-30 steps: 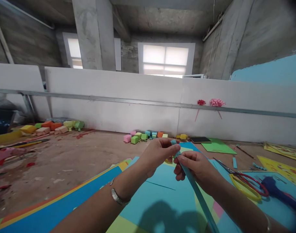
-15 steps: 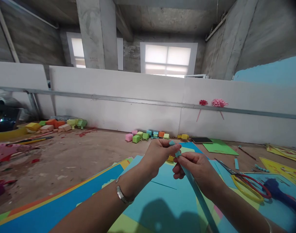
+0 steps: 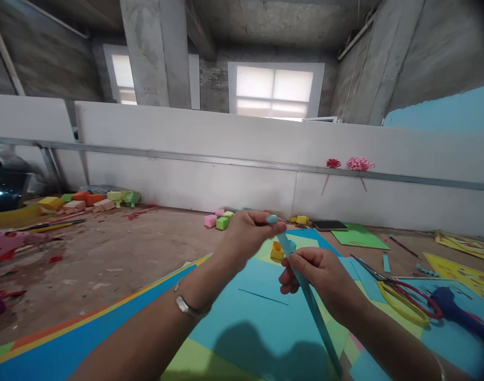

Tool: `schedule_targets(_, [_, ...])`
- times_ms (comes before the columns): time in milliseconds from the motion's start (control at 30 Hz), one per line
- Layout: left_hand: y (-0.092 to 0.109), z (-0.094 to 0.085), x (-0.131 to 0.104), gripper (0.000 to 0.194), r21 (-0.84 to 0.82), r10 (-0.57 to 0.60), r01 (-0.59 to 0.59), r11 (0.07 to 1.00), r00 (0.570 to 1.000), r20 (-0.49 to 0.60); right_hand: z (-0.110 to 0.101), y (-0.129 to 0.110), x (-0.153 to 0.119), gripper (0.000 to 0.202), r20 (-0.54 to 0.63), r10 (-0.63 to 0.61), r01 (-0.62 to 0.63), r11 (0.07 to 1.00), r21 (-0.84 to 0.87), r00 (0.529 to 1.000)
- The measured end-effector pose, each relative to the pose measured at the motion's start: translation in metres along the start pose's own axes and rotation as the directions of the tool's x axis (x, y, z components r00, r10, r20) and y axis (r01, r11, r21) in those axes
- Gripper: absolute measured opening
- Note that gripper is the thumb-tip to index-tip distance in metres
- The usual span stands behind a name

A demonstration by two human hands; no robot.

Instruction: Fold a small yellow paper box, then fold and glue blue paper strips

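Observation:
A long light blue paper strip [image 3: 315, 304] slants from the bottom of the view up to both hands. My left hand [image 3: 252, 233] pinches its upper end between thumb and fingers. Lower on the strip, my right hand [image 3: 315, 270] holds it between thumb and forefinger, other fingers curled. Below the hands lie light blue paper sheets [image 3: 226, 312], one with a thin dark slit or line on it. A small yellow folded paper piece [image 3: 277, 251] sits just behind the strip, between the hands.
Scissors [image 3: 404, 299] with red and yellow handles lie at the right, beside a dark blue tool [image 3: 456, 312]. Small coloured paper blocks [image 3: 222, 223] stand near the white wall panel [image 3: 186, 182]. A phone-like black slab [image 3: 329, 226] touches green paper [image 3: 361, 236]. Pink pieces [image 3: 15, 243] lie left.
My left hand has moved up and left along with the strip's end, widening the gap between the hands. More of the yellow piece shows. My right hand has barely moved.

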State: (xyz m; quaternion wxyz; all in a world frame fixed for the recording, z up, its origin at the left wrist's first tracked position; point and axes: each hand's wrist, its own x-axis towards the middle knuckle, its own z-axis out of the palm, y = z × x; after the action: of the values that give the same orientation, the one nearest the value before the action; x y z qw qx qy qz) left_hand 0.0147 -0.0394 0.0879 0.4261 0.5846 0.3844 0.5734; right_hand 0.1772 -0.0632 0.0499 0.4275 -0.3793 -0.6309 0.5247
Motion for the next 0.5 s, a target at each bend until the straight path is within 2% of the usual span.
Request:
schedule_targets(100, [0.006, -0.02, 0.011, 0.03, -0.049, 0.04, -0.046, 0.998, 0.992, -0.122, 0.005, 0.002, -0.001, 0.038, 0.036, 0.028, -0.028, 1.0, 0.007, 0.999])
schedule_targets(267, [0.01, -0.046, 0.023, 0.035, -0.046, 0.038, -0.046, 0.998, 0.988, -0.148, 0.01, 0.011, 0.001, 0.039, 0.067, 0.058, -0.059, 0.998, 0.016, 0.996])
schedule_targets(500, [0.013, -0.051, 0.024, 0.035, -0.029, 0.026, -0.029, 0.999, 0.993, -0.119, 0.012, 0.017, -0.001, 0.049, 0.119, 0.112, -0.13, 0.979, 0.156, 0.986])
